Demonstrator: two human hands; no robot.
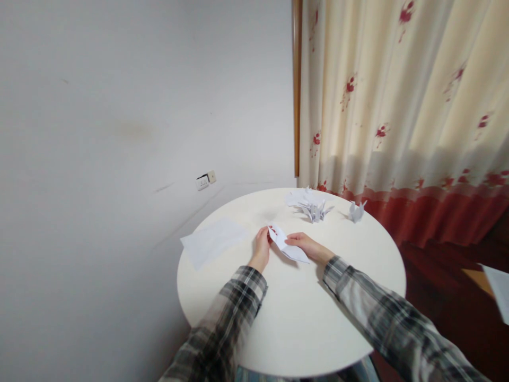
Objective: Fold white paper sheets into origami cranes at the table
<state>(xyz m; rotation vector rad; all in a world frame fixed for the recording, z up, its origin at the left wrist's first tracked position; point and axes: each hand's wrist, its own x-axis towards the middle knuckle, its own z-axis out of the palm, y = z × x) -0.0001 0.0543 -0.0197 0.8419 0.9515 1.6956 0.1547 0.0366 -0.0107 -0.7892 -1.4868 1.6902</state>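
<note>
A folded sheet of white paper (292,251) is held between both hands, a little above the middle of the round table. My left hand (262,248) grips its upper left end, and some fingertips show through a gap between the layers. My right hand (304,243) pinches its upper edge with thumb and fingers. The paper is long and narrow, tapering to a point at the lower right. Part of its underside is hidden.
Flat white sheets (212,241) lie on the left of the white table (302,329). At the back are several folded paper pieces (314,210) in a pile, with a single folded paper piece (357,211) to their right. A wall socket (202,183) and a curtain (369,106) stand beyond.
</note>
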